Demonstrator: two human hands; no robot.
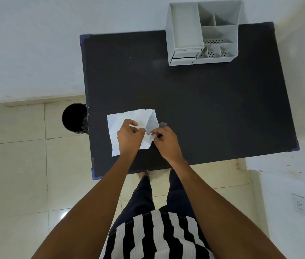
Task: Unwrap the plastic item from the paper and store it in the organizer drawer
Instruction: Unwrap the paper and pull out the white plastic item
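On the near left of the table (pixel 204 109), both hands work the paper (pixel 121 120): left hand (pixel 129 136) pinches a fold, right hand (pixel 166 141) nips the small clear plastic item (pixel 152 136). It looks light, slippery, easily dropped; best gripped by its edge. The organizer (pixel 185 53) stands far right.

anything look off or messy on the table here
Nothing stands out. The creased white paper sheet lies half unfolded under both hands, expected mid-unwrap. The grey plastic desk organizer stands upright at the black table's far edge.
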